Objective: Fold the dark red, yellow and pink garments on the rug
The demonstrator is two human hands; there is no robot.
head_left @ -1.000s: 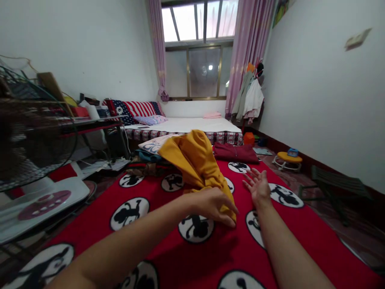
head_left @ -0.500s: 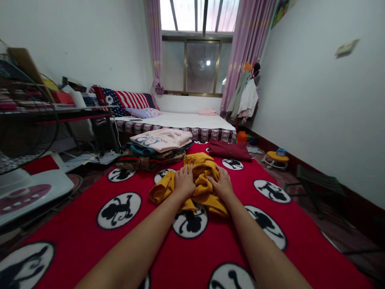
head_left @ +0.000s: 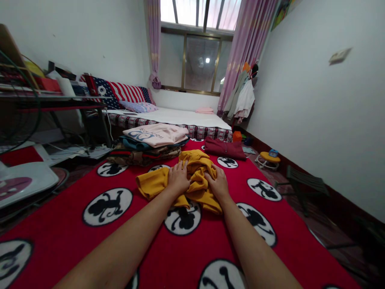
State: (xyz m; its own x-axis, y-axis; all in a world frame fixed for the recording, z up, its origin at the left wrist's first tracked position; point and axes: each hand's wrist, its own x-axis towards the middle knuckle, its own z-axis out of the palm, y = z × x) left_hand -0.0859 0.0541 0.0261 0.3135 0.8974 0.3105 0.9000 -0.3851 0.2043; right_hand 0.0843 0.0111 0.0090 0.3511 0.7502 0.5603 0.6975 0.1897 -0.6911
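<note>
A crumpled mustard-yellow garment (head_left: 200, 178) lies bunched on a red blanket (head_left: 144, 249) with black monkey figures in white circles. My left hand (head_left: 179, 177) is on the garment's left part, its fingers bent into the fabric and a flap of cloth spreading out beyond it. On the opposite side, my right hand (head_left: 218, 184) grips the bunched cloth, thumb inward and fingertips partly hidden in folds. Behind the left hand is a stack of folded clothes with a pale pink shirt (head_left: 156, 134) on top. A folded maroon garment (head_left: 225, 149) lies beyond my right hand.
A bed with a white sheet (head_left: 177, 117) stands under the window. At the left is a cluttered desk (head_left: 60, 98). Along the right wall are a small yellow-topped stool (head_left: 270, 157) and a dark folding stool (head_left: 306, 180).
The view has shifted slightly, moving the scene left in the picture. The yellow flap beside my left hand lies flatter and reaches further left. Both hands stay on the garment.
</note>
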